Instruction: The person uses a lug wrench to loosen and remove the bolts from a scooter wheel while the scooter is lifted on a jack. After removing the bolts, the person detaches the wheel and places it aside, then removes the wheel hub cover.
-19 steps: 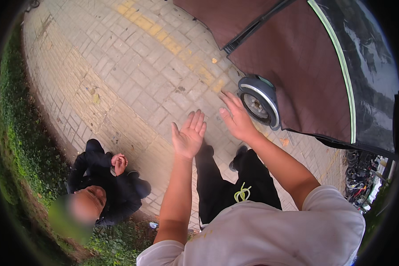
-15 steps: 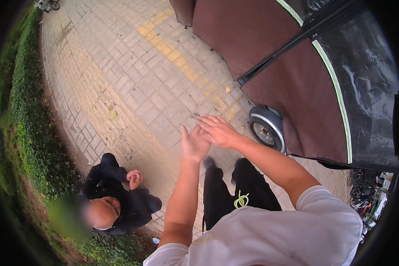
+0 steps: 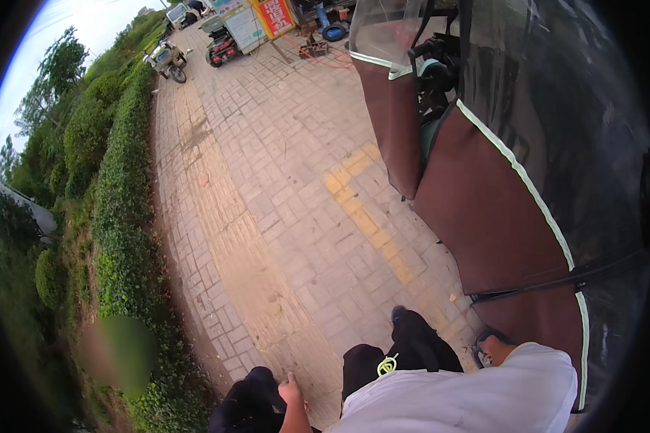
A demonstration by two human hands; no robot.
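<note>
My left hand [image 3: 291, 392] hangs low at my left side, beside a person's dark-clothed leg [image 3: 247, 404]. Its thumb points up and its fingers look curled in, with no object visible in them. On the other side, my right arm [image 3: 498, 351] shows only as a short piece of skin past the white sleeve. It is close to the brown rain cover [image 3: 495, 209] of a parked scooter, and its fingers cannot be made out. I wear dark trousers with a pale green drawstring [image 3: 387, 365].
A green hedge [image 3: 119, 209] lines the left of the paved sidewalk [image 3: 267, 180]. The covered scooter with its clear plastic screen [image 3: 578, 137] stands along the right. Farther off are a three-wheeled vehicle [image 3: 167, 60], a red scooter [image 3: 222, 52] and signboards [image 3: 273, 18].
My hands, touching each other in front of me before, are now apart and down at my sides. The view has tipped up, showing more of the sidewalk ahead. The seated person has slid toward the lower edge.
</note>
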